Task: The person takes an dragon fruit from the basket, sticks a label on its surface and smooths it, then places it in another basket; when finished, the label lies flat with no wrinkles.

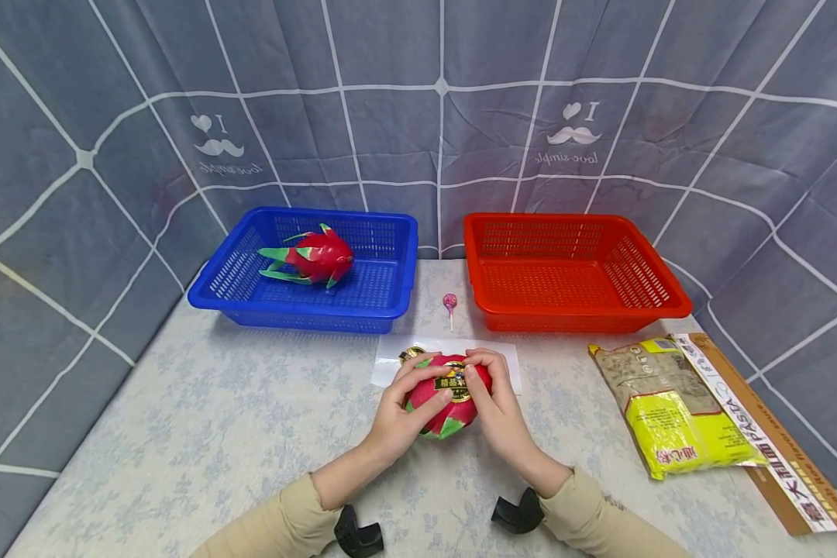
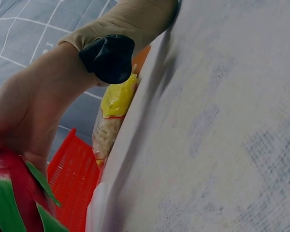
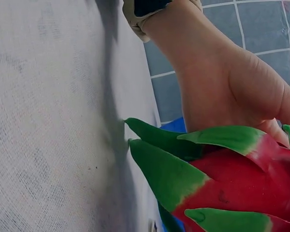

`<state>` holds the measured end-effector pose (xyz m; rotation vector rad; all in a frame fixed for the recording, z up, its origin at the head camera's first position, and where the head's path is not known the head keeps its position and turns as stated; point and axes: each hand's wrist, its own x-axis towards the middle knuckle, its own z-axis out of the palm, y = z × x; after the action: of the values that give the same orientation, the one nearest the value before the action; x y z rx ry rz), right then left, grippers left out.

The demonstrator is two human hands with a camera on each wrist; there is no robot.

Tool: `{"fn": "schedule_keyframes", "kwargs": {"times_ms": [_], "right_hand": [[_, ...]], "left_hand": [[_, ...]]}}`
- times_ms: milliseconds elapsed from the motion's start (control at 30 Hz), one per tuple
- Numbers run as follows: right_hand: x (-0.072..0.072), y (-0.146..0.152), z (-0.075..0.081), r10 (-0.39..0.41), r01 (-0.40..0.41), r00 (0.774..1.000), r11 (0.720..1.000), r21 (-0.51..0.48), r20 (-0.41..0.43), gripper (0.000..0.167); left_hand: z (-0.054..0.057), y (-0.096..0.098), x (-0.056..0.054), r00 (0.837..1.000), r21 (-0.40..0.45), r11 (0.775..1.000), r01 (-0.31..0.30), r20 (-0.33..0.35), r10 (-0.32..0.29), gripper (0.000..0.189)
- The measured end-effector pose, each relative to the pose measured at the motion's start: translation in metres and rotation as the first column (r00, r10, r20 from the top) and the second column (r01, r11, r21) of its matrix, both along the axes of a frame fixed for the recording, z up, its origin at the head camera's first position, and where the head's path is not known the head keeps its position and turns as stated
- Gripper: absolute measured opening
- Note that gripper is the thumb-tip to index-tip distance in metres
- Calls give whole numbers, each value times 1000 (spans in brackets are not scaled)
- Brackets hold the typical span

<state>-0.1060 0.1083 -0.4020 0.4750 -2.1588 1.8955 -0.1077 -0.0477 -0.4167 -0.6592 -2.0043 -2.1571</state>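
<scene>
Both hands hold a red dragon fruit [image 1: 438, 418] with green-tipped scales, over the near edge of a white sheet of paper [image 1: 384, 373]. My left hand [image 1: 399, 411] curves round its left side, the thumb lying across the front. Round the right side curls my right hand [image 1: 501, 404], its thumb on a black and gold label [image 1: 452, 384] stuck to the skin. Another round black and gold sticker [image 1: 413, 353] shows on the paper, just beyond the left fingers. The right wrist view shows the fruit's long green scales [image 3: 166, 164] close up, near the tablecloth.
A blue basket [image 1: 300, 314] at the back left contains a second dragon fruit [image 1: 324, 256]. A red basket [image 1: 572, 314] stands at the back right, a pink lollipop [image 1: 449, 301] between them. On the right lie a yellow food bag [image 1: 680, 418] and a long pasta box [image 1: 774, 434].
</scene>
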Motion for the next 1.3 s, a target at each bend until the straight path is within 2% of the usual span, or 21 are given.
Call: {"fn": "schedule_keyframes", "kwargs": {"times_ms": [167, 267, 333, 467, 600, 800, 967, 1133, 1300], "right_hand": [[-1, 1, -1, 28, -27, 998, 999, 23, -47, 14], [-2, 2, 0, 61, -60, 998, 997, 45, -33, 23], [1, 1, 7, 69, -68, 997, 995, 71, -16, 32], [5, -1, 11, 50, -41, 997, 989, 140, -60, 37], [0, 1, -3, 46, -19, 988, 983, 184, -144, 36], [-1, 3, -7, 45, -5, 978, 982, 190, -205, 30], [-2, 2, -6, 39, -14, 979, 992, 122, -202, 24], [3, -3, 2, -16, 28, 991, 996, 82, -136, 28], [9, -9, 10, -62, 83, 979, 992, 99, -193, 27]], "left_hand": [[1, 0, 0, 1000, 2, 1000, -14, 12, 14, 27], [2, -2, -1, 999, -9, 1000, -12, 32, 12, 27], [3, -3, -1, 998, -16, 1000, -6, 55, 7, 28], [6, -3, -1, 996, -14, 1000, 1, 90, 0, 28], [7, -3, -2, 995, 8, 1000, 9, 102, -10, 27], [8, -4, -2, 994, 1, 1000, 5, 112, -5, 27], [8, -4, -1, 995, -3, 1000, -11, 98, 11, 27], [4, 0, 1, 999, -15, 1000, -19, 29, 20, 30], [2, 4, 3, 998, -30, 998, -61, -3, 61, 29]]}}
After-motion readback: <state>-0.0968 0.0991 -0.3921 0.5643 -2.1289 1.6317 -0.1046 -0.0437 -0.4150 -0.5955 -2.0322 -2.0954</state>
